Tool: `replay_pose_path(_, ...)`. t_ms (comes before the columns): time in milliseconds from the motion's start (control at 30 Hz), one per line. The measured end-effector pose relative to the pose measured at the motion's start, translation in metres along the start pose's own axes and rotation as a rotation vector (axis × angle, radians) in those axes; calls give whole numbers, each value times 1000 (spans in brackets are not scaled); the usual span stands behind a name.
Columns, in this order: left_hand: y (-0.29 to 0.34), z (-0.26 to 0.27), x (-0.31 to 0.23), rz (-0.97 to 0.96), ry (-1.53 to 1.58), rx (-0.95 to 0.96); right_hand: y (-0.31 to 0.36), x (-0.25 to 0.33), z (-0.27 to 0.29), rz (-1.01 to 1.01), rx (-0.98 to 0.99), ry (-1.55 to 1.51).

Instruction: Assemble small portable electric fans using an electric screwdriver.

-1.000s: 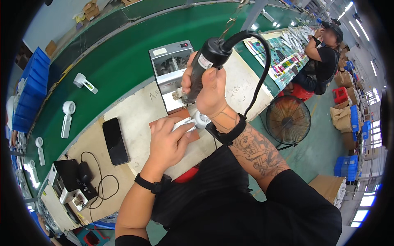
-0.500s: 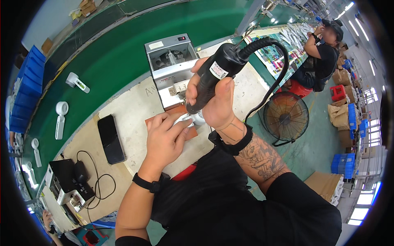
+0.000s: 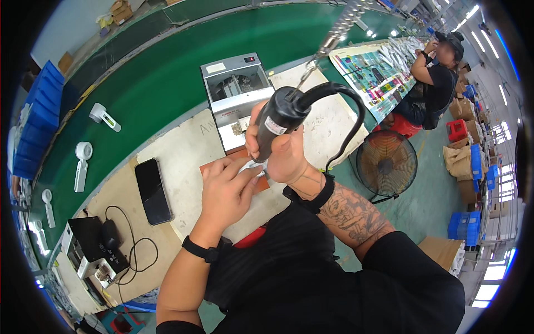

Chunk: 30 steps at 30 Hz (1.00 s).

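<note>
My right hand (image 3: 287,160) is wrapped round a black electric screwdriver (image 3: 282,114), which hangs from a coiled spring and trails a thick black cable. The screwdriver points down at a white plastic part (image 3: 253,167), but its tip is hidden. My left hand (image 3: 223,192) presses its fingers on that white part from the left, against a reddish-brown pad (image 3: 260,186) on the bench. Fingers cover most of the part. Just beyond my hands stands a grey screw feeder (image 3: 236,92) with an open top.
A black phone (image 3: 153,191) lies left on the bench, near a black device with a cable (image 3: 92,245). Several white handheld fans, one here (image 3: 83,161), lie on the green conveyor belt (image 3: 161,72). A floor fan (image 3: 386,165) stands right; a person (image 3: 439,72) sits beyond.
My right hand has brought the screwdriver slightly down and left, and it stands more upright. Its spring now shows stretched above. My left hand has hardly moved.
</note>
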<state>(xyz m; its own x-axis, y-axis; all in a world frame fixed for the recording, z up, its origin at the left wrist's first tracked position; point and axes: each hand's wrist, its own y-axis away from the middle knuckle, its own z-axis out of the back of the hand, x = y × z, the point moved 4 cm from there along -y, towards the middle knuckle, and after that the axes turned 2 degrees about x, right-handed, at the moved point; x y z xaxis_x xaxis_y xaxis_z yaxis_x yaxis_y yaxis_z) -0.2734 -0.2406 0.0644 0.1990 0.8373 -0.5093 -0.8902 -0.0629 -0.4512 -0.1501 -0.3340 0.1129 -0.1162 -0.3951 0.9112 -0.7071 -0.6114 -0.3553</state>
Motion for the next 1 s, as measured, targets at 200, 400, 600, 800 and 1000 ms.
replay_pose_path(200, 3, 2, 3, 80, 57, 16, -23, 17, 4, 147, -50, 63)
replay_pose_path(400, 4, -1, 2, 108, 12, -16, -44, 8, 0, 192, -116, 12)
replay_pose_path(600, 3, -3, 1, 97, -39, 7, -23, 17, 6, 166, -107, 30)
replay_pose_path(800, 3, -8, 2, 95, -63, 17, 10, 27, 17, 68, -94, -31)
replay_pose_path(1000, 2, -10, -3, 87, -72, 18, 22, 29, 16, 67, -119, -29)
